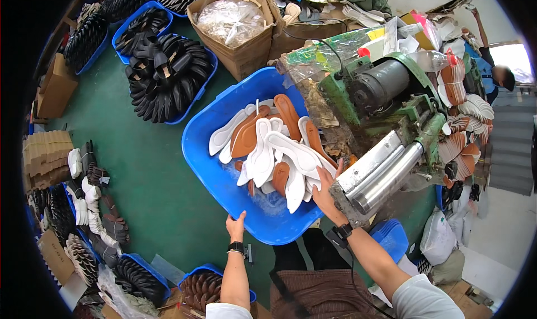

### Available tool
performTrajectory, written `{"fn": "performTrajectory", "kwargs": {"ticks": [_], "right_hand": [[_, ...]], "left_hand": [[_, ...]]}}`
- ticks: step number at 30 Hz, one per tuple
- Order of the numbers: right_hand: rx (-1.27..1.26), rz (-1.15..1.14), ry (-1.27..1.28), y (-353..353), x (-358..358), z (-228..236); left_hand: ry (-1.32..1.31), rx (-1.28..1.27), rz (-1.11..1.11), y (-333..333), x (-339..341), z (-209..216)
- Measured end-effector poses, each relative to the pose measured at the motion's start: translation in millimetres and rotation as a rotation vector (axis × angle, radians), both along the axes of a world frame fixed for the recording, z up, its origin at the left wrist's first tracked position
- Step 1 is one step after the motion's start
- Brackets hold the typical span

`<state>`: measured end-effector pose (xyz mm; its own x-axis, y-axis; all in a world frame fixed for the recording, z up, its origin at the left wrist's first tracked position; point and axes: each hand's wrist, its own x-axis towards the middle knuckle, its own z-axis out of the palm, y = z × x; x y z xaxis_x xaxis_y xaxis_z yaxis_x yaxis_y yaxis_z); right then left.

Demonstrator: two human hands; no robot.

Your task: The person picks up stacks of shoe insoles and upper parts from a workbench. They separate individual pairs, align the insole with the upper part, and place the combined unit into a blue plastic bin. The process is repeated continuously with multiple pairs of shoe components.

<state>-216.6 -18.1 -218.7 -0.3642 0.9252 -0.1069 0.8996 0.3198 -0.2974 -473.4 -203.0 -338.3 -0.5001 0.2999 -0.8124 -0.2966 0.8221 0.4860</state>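
1. Insoles (262, 154), white and brown, are lying heaped inside the blue tub (199, 134).
2. Left hand (235, 227) is touching the tub's near-left rim; cannot tell how firmly it is gripping.
3. Right hand (326, 191) is reaching over the tub's right side against the insoles, thumb and fingers standing apart; cannot tell whether it is holding one.
4. Roller machine (389, 173) is standing just right of the tub.
5. Black shoes (168, 81) are filling another tub, beyond, leftward.
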Motion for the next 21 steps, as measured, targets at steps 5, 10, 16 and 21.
{"fn": "performTrajectory", "kwargs": {"ticks": [5,10,16,21], "right_hand": [[0.069,0.101,-0.174,2.4,-5.2,61.3],[-0.206,0.018,-0.028,-46.7,47.1,29.0],[-0.342,-0.019,0.128,-59.2,73.5,-5.7],[-0.873,-0.198,0.27,-38.3,72.6,-5.3]], "left_hand": [[-0.235,-0.025,-0.173,14.5,-18.4,44.4],[-0.281,0.184,0.177,-36.3,2.5,39.5],[-0.245,0.22,0.439,-113.0,20.1,115.1],[-0.213,0.222,0.652,-184.4,53.8,196.2]]}}
